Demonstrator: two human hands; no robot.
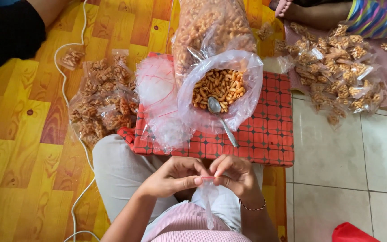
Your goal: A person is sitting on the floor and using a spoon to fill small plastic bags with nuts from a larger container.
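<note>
Both hands, left (173, 177) and right (234, 174), pinch the mouth of a small empty bag (210, 197) with closed fingers, below a spoon (221, 119) in snacks (218, 88).

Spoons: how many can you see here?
1. The spoon lies with its bowl in the open snack bag and its handle over the red cloth. Others may be hidden under the snacks.

Around one red patterned cushion (265, 134) there are one spoon (220, 118), one open bag of snack curls (220, 89), one large sack (211, 27) behind it, two heaps of small filled packets, left (104, 103) and right (341, 67), and two hands, left hand (175, 177) and right hand (234, 172), in front.
</note>
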